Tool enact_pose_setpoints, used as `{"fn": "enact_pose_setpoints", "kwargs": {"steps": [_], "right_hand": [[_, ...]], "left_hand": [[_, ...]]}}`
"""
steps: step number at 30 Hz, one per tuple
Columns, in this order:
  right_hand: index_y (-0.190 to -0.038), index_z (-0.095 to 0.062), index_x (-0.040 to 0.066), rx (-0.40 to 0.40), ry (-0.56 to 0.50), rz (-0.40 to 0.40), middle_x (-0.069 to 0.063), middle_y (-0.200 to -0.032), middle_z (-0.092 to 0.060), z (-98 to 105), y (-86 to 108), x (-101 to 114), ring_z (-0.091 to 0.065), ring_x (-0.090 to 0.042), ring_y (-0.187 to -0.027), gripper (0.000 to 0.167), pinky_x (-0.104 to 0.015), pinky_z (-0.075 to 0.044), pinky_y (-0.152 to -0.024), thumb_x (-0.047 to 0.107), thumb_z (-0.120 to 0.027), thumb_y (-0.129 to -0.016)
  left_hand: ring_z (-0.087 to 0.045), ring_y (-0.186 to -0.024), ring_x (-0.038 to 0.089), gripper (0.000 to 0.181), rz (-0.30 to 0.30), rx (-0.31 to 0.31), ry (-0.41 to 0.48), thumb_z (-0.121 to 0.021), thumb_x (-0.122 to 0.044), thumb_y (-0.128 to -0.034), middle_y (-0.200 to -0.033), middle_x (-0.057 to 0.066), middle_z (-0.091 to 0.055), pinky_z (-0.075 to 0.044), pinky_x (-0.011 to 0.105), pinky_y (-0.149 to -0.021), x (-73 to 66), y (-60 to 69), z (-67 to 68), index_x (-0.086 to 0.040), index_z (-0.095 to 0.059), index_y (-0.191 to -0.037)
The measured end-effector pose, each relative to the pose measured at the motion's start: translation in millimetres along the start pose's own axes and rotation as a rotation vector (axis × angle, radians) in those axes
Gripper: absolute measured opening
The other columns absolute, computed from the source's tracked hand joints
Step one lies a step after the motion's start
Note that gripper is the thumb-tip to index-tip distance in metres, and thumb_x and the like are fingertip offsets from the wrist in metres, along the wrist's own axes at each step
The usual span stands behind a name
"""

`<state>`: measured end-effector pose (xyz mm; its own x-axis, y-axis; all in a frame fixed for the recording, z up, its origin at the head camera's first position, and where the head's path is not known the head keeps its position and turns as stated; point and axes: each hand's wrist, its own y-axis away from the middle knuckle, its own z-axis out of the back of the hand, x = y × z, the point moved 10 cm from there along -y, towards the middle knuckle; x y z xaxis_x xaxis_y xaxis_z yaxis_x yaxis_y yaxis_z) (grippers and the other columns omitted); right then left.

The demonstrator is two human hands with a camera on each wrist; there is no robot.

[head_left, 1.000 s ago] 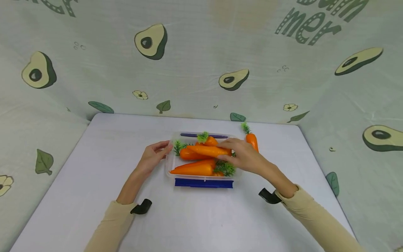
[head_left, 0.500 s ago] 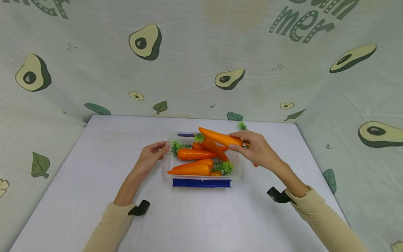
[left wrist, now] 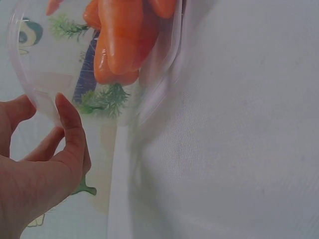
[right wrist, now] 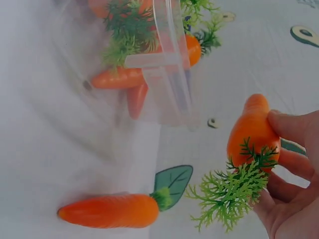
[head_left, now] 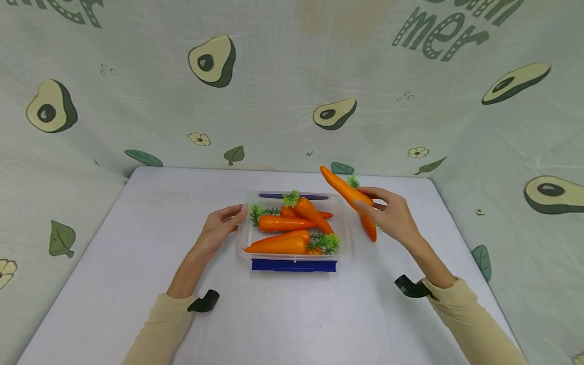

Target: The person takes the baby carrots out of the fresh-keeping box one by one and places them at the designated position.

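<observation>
A clear plastic container [head_left: 345, 238] with blue side clips stands mid-table, holding several orange toy carrots [head_left: 283, 223] with green tops. My left hand [head_left: 219, 228] pinches its left wall between thumb and fingers; in the left wrist view the fingers [left wrist: 72, 129] lie on both sides of the clear rim. To the right of the container, my right hand [head_left: 390, 213] grips a carrot [head_left: 342, 186] near its thick end, raised with the tip pointing up and left. Its leafy top [right wrist: 232, 191] hangs by the palm in the right wrist view.
Another carrot [right wrist: 109, 211] lies on the white table [head_left: 191, 192] right of the container, partly behind my right hand in the head view. A patterned cloth [head_left: 283, 76] with avocados hangs behind and at the sides.
My right hand has lifted a carrot out of the container and carried it right, above the carrot on the table. The left hand has stayed on the container's left side.
</observation>
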<state>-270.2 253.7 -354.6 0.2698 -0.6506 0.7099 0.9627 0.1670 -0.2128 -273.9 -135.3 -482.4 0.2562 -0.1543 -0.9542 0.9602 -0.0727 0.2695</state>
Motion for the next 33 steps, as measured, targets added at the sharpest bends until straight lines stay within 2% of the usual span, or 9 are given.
{"fn": "enact_pose_setpoints", "kwargs": {"steps": [5,9,14,17,22,28,33], "right_hand": [[-0.132,-0.067,0.0,-0.059,0.003,-0.069,-0.019,-0.129,-0.066,8.0,1.3,-25.4,-0.061,-0.033,-0.115,0.043,-0.023,-0.054,-0.091,0.028,-0.071,-0.1],[-0.133,-0.066,0.001,-0.098,0.021,-0.134,-0.018,-0.129,-0.066,11.4,4.4,-46.3,-0.06,-0.032,-0.115,0.045,-0.016,-0.052,-0.09,0.032,-0.069,-0.101],[-0.135,-0.064,0.0,-0.136,-0.01,-0.198,-0.02,-0.129,-0.065,13.6,8.9,-69.3,-0.059,-0.032,-0.115,0.048,-0.007,-0.048,-0.084,0.034,-0.067,-0.102],[-0.135,-0.064,0.0,-0.163,-0.026,-0.243,-0.02,-0.129,-0.065,15.5,12.0,-83.4,-0.057,-0.029,-0.116,0.051,-0.006,-0.046,-0.083,0.038,-0.066,-0.101],[-0.138,-0.063,0.001,-0.193,-0.055,-0.34,-0.02,-0.13,-0.065,16.4,17.9,-110.1,-0.055,-0.025,-0.116,0.058,-0.018,-0.044,-0.084,0.046,-0.064,-0.101],[-0.139,-0.062,0.0,-0.214,-0.098,-0.437,-0.021,-0.133,-0.063,14.7,26.0,-137.4,-0.055,-0.016,-0.111,0.058,-0.009,-0.045,-0.081,0.045,-0.063,-0.101],[-0.138,-0.063,0.0,-0.229,-0.111,-0.496,-0.021,-0.134,-0.064,12.4,30.6,-153.0,-0.057,-0.011,-0.106,0.057,-0.007,-0.045,-0.08,0.044,-0.064,-0.101]], "left_hand": [[-0.056,-0.127,0.029,0.061,-0.002,-0.005,0.004,-0.068,-0.038,-0.1006,-0.15,0.014,-0.052,-0.05,0.032,-0.104,0.0,0.1,0.7,-0.005,-0.053,-0.149],[-0.056,-0.127,0.03,0.06,-0.004,-0.008,0.007,-0.068,-0.037,-0.1004,-0.149,0.015,-0.053,-0.05,0.032,-0.104,0.7,-0.4,0.7,-0.004,-0.053,-0.149],[-0.057,-0.126,0.029,0.061,0.006,-0.014,0.0,-0.069,-0.039,-0.0997,-0.148,0.014,-0.055,-0.05,0.031,-0.104,3.1,-1.4,0.9,-0.005,-0.054,-0.148],[-0.056,-0.126,0.027,0.062,0.008,-0.014,-0.004,-0.069,-0.04,-0.0995,-0.149,0.013,-0.054,-0.051,0.03,-0.103,4.1,-2.1,0.4,-0.005,-0.054,-0.148],[-0.056,-0.126,0.026,0.061,0.0,-0.011,0.004,-0.068,-0.04,-0.0998,-0.15,0.012,-0.052,-0.052,0.025,-0.099,4.4,-2.8,-0.4,-0.005,-0.054,-0.148],[-0.056,-0.126,0.026,0.062,0.003,-0.018,0.008,-0.069,-0.04,-0.0996,-0.149,0.013,-0.053,-0.051,0.027,-0.101,4.0,-1.9,-0.2,-0.006,-0.054,-0.149],[-0.056,-0.126,0.025,0.061,0.011,-0.022,0.014,-0.069,-0.04,-0.0997,-0.149,0.012,-0.053,-0.051,0.025,-0.1,3.9,-1.1,-0.3,-0.006,-0.054,-0.149]]}}
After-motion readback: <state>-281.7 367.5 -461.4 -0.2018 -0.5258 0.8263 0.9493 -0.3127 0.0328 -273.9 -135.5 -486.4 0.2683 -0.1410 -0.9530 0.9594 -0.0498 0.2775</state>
